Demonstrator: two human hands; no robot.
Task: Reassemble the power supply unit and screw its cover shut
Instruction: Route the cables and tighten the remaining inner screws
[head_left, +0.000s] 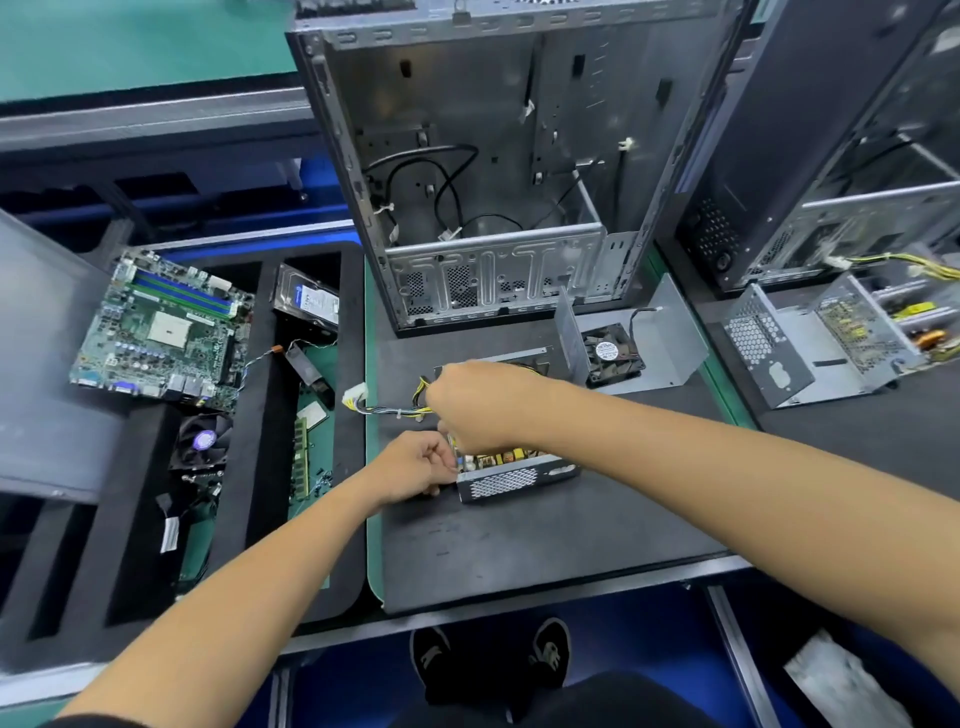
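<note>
PSU (514, 470) sits open mid-bench. Left hand (418, 462) pinches its left edge, right hand (475, 402) grips the cable bundle (395, 410), probably. Tuck wires inside before fitting cover (660, 332).

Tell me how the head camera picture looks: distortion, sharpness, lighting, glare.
Head view: strong wide-angle bending, so the computer case leans and the bench edge curves; centre sharp around the power supply and both hands, left, right; corners soft, notably the grey panel at left; lighting even, shadows faint, only mild sheen on bare metal.
</note>
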